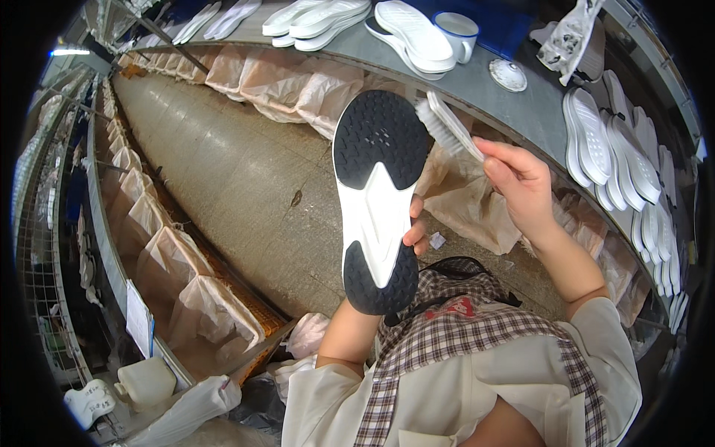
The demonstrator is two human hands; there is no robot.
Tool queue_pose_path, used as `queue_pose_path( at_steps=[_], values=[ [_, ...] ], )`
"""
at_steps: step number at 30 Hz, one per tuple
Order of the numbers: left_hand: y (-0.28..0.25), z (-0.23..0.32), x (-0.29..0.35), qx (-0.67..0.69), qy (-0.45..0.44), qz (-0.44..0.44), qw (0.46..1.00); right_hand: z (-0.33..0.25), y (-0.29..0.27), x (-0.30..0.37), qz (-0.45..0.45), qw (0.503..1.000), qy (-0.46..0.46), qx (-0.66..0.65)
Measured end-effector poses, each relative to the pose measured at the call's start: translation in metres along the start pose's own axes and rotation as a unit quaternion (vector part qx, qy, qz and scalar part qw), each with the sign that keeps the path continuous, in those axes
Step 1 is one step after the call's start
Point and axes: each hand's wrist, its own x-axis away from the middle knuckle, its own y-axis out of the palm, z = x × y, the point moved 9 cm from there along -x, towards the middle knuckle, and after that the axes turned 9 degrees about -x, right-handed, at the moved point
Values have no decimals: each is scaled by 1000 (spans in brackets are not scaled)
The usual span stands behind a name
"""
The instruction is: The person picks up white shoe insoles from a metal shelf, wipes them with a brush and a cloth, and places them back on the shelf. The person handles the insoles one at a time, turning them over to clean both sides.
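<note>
A shoe sole [376, 201], white with black tread at the forefoot and heel, stands upright before me with its underside facing me. Behind it, my left hand [416, 228] grips it; only some fingertips show, curled round the right edge, and the rest is hidden. My right hand [519, 176] pinches the lower end of a white brush [457, 128] between thumb and fingers. The brush's pale bristles face left, close to the upper right edge of the sole. Whether they touch it I cannot tell. A few pale specks lie on the black forefoot tread.
A grey bench [514, 112] curves across the far side to the right. It bears white soles [417, 33], a white mug [456, 33], a lid [508, 74] and more soles [622, 153]. Lined bins [194, 287] run along the left, near a plastic jug [147, 382].
</note>
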Motion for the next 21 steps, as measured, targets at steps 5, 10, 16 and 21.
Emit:
queue_pose_path(
  at_steps=[5, 10, 16, 21],
  values=[
    [10, 6, -1, -1, 13, -13, 1000, -5, 19, 16, -99, 982, -29, 158],
    [8, 12, 4, -66, 53, 14, 996, -15, 49, 28, -171, 948, -115, 244],
    [-15, 4, 14, -409, 13, 163, 898, -5, 80, 34, -183, 914, -163, 323],
    [-4, 12, 12, -126, 48, 16, 991, -10, 62, 32, -186, 857, -203, 436]
  ],
)
